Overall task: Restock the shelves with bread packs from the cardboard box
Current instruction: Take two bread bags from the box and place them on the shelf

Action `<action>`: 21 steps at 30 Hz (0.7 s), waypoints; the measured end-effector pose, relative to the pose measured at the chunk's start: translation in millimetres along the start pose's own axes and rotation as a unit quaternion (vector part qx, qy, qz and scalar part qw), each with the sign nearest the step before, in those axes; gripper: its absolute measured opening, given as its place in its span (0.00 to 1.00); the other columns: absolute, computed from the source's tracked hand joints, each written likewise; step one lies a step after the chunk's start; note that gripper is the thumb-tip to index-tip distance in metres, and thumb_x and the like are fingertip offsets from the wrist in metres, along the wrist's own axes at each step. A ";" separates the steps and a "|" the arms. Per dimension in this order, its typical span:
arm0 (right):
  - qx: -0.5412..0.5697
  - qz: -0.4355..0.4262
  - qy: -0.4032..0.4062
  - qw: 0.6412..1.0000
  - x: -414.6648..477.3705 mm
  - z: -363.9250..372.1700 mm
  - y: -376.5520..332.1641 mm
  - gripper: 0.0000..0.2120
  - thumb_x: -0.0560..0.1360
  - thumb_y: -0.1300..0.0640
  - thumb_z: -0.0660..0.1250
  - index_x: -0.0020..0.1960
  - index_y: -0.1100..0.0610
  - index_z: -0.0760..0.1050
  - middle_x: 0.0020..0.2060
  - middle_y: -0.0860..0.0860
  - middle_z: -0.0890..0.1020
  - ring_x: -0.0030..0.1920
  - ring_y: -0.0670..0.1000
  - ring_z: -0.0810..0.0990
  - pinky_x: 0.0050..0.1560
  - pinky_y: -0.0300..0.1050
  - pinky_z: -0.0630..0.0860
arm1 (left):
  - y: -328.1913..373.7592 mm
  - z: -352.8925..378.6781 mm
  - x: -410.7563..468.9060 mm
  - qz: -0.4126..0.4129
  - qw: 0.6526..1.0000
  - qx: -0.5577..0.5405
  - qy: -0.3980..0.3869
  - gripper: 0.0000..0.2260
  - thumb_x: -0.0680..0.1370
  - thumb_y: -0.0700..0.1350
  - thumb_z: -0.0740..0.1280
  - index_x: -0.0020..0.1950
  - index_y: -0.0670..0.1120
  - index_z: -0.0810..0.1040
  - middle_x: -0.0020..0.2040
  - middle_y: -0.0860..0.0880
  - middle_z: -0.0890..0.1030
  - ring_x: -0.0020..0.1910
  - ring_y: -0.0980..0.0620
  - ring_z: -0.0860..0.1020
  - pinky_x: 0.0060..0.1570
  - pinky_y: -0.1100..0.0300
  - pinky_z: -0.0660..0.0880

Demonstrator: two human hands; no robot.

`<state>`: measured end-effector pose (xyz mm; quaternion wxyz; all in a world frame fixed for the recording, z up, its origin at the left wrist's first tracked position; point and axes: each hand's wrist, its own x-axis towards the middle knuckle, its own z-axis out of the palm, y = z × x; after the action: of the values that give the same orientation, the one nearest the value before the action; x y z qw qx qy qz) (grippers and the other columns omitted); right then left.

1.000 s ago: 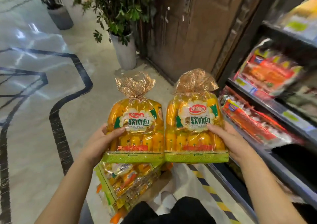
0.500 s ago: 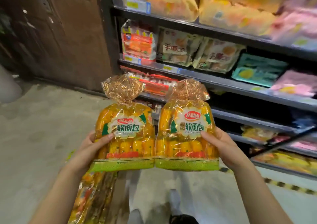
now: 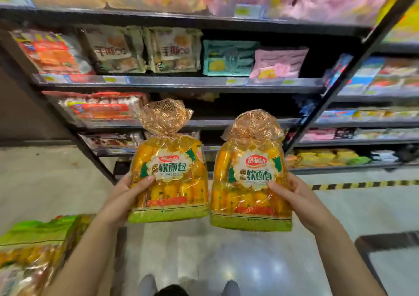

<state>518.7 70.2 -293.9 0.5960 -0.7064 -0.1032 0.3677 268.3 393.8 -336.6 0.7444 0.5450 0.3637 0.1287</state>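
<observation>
I hold two yellow-orange bread packs upright, side by side, in front of the dark metal shelves (image 3: 181, 85). My left hand (image 3: 122, 196) grips the left bread pack (image 3: 170, 178) by its lower left edge. My right hand (image 3: 297, 196) grips the right bread pack (image 3: 249, 182) by its lower right edge. Both packs have a crinkled gold twisted top and a green bottom band. More of the same packs (image 3: 34, 250) lie at the lower left; the cardboard box itself is hidden from view.
The shelves carry red, beige, teal and pink packs (image 3: 229, 57) on several levels. A dark gap (image 3: 244, 107) shows on the shelf behind the held packs. A slanted black upright (image 3: 340, 75) divides the shelf units. Striped floor tape (image 3: 362, 185) and a dark mat (image 3: 390, 243) lie at right.
My view has swung right from the door and plant to face the shelves. The two packs stay in my hands and have come closer to the shelves, the right one slightly lower.
</observation>
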 end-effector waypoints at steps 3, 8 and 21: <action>0.006 0.001 0.015 1.000 -3.9 -53.7 8.8 0.36 0.63 0.44 0.83 0.67 0.52 0.76 0.58 0.51 0.86 0.57 0.55 0.86 0.59 0.59 0.82 | -15.9 52.1 2.5 -0.003 1.000 -0.001 0.003 0.51 0.49 0.63 0.88 0.69 0.48 0.78 0.61 0.40 0.86 0.54 0.40 0.87 0.52 0.45 0.86; 0.010 0.005 0.026 1.000 -1.9 -109.7 18.1 0.26 0.72 0.50 0.77 0.68 0.52 0.76 0.59 0.51 0.86 0.59 0.55 0.85 0.61 0.60 0.80 | -27.4 103.6 6.4 -0.036 0.999 0.030 -0.008 0.53 0.49 0.64 0.87 0.70 0.50 0.75 0.60 0.44 0.87 0.56 0.39 0.87 0.56 0.41 0.83; -0.057 0.060 0.059 0.995 79.9 -166.0 19.0 0.18 0.77 0.63 0.71 0.66 0.54 0.78 0.56 0.52 0.87 0.57 0.56 0.86 0.59 0.58 0.81 | -37.7 167.1 94.6 -0.088 0.996 0.017 -0.015 0.21 0.73 0.50 0.79 0.61 0.62 0.74 0.60 0.49 0.87 0.54 0.46 0.88 0.53 0.44 0.84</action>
<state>676.3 -15.5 -339.9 0.5367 -0.7645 -0.0459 0.3541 441.0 315.4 -385.1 0.7492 0.5248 0.4013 0.0481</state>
